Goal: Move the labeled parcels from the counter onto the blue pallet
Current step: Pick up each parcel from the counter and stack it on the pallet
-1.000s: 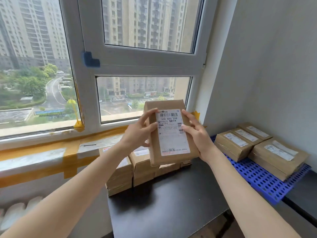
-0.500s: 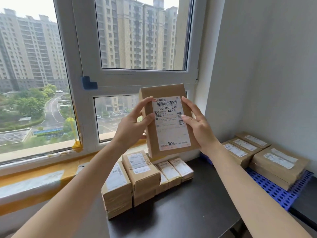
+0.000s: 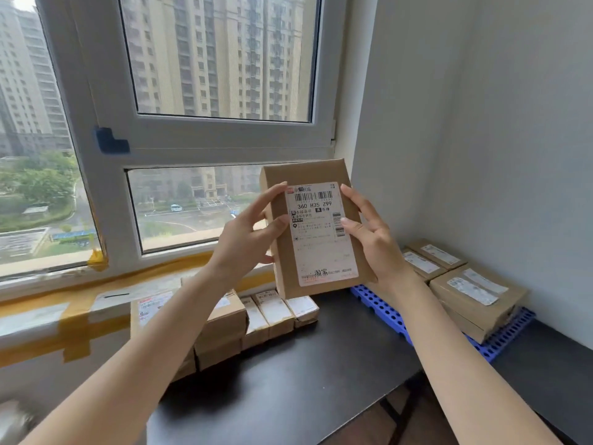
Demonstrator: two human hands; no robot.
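Observation:
I hold a brown cardboard parcel (image 3: 316,229) with a white shipping label upright in the air above the black counter (image 3: 308,364). My left hand (image 3: 247,236) grips its left edge and my right hand (image 3: 372,239) grips its right edge. Below it, several labeled parcels (image 3: 272,311) stand in stacks at the counter's back by the window. To the right lies the blue pallet (image 3: 385,313), bearing three labeled parcels (image 3: 475,297) against the wall.
A taped window sill (image 3: 80,303) runs along the left behind the counter. A grey wall (image 3: 497,155) closes off the right side. A gap shows between the counter and the dark surface under the pallet's right end.
The parcel stays held in both hands at about chest height. My view has swung slightly, so the parcel now sits nearer the pallet side.

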